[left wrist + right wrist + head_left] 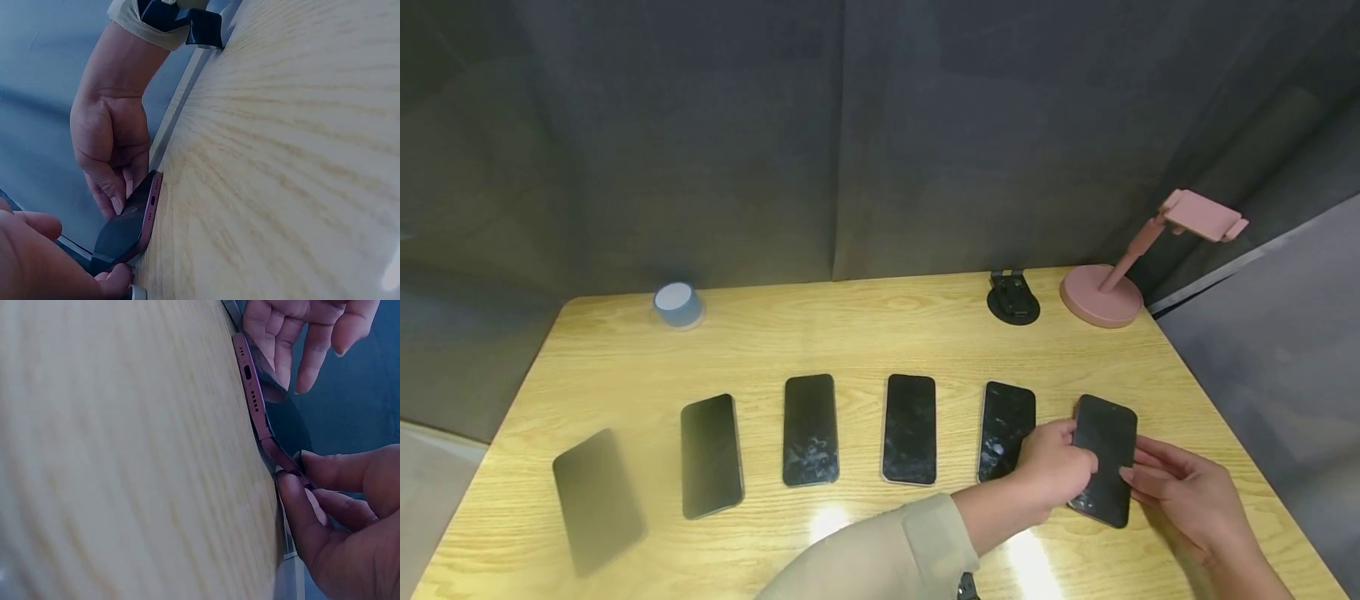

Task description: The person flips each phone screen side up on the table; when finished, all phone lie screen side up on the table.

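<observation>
A smartphone with a black screen and a reddish frame lies at the right end of a row of phones. My right hand pinches its right edge, thumb on top and fingers at the side. The right wrist view shows this right hand and the phone's port edge, slightly tilted against the table. On the opposite edge rests my left hand, fingers along the side; in the left wrist view its thumb stands apart from the screen. The left hand partly covers the neighbouring smartphone.
More dark-screened phones lie spaced across the wooden table. Along its back edge stand a blue cylinder with a white top, a folded black stand and a pink phone stand. Dark curtains hang behind.
</observation>
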`<state>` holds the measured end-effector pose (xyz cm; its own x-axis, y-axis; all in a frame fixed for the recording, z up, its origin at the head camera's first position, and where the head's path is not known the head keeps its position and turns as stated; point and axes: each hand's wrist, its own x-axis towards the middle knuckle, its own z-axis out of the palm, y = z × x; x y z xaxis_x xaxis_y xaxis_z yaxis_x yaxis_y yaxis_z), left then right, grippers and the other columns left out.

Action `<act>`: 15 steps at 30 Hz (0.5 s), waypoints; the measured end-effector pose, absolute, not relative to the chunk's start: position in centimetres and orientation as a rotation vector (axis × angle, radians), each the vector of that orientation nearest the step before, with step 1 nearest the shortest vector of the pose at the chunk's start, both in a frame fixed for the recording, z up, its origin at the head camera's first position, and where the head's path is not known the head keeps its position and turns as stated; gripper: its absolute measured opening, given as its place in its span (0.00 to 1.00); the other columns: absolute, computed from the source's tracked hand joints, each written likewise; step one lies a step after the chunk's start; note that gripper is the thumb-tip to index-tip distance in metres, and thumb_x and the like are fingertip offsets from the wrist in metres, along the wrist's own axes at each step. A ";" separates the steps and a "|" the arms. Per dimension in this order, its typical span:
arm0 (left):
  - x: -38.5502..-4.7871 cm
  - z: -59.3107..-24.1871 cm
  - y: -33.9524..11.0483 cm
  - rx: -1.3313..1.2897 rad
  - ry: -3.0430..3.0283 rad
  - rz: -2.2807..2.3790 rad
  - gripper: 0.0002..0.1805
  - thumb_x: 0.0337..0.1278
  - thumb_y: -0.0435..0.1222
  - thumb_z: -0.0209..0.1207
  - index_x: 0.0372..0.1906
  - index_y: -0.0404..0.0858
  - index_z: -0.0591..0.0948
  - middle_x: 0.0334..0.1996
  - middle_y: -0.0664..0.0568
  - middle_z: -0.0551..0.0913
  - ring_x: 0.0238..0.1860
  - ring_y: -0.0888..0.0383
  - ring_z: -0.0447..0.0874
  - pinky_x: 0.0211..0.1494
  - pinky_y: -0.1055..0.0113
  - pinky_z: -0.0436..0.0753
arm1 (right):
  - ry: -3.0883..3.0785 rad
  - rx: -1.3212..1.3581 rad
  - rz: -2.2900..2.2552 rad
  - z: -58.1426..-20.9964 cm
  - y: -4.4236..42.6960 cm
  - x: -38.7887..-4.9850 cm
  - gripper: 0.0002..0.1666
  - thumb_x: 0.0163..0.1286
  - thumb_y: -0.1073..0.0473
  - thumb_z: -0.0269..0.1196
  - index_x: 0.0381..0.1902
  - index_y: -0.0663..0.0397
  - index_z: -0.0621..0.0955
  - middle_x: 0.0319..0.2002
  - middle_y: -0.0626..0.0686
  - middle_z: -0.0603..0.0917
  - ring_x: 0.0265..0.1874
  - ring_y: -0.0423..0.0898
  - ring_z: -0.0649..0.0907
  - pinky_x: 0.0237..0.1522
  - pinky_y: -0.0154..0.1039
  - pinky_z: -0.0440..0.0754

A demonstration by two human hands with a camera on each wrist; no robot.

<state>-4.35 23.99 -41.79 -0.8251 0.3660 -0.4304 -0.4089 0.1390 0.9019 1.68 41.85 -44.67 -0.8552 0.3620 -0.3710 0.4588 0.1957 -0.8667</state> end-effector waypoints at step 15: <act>-4.2 -41.6 23.9 0.009 1.975 1.617 0.34 0.43 0.31 0.68 0.61 0.51 0.78 0.53 0.56 0.82 0.54 0.62 0.78 0.53 0.65 0.78 | 2.380 0.878 -1.548 -44.5 42.3 1.1 0.42 0.65 0.62 0.71 0.70 0.75 0.65 0.41 0.53 0.87 0.34 0.39 0.87 0.36 0.40 0.86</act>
<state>-4.18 23.87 -41.64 -0.8314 0.3569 -0.4258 -0.3469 0.2651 0.8996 1.15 42.35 -44.45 -0.8124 0.3820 -0.4406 0.5576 0.2878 -0.7786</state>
